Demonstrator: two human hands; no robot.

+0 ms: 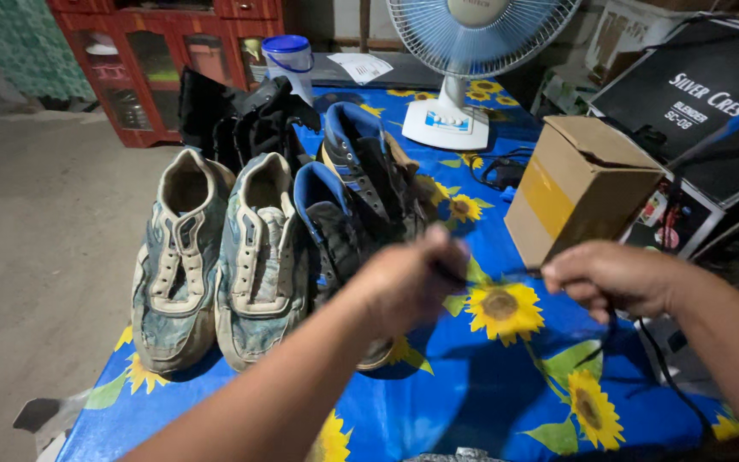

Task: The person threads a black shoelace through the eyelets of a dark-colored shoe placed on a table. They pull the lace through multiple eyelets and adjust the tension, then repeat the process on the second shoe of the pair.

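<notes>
A thin dark lace (pixel 506 274) is held taut between the left hand (pixel 408 278) and right hand (pixel 609 278), both pinched shut on it, above the surface (pixel 472 402), just right of the dark shoes (pixel 361 205). Tension is best kept even; the left hand is blurred. Pale shoes (pixel 215 257) lie far left.

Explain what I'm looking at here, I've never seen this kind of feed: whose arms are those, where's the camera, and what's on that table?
There is one picture, taken by a camera worn on a person's head, looking down. The two bare arms are that person's own. The left hand and right hand pinch the ends of a thin dark lace stretched between them; the left hand is blurred. On the blue sunflower tablecloth lie a worn pale pair of sneakers and a dark blue pair. Behind stand a cardboard box, a white fan and a blue-lidded tub.
</notes>
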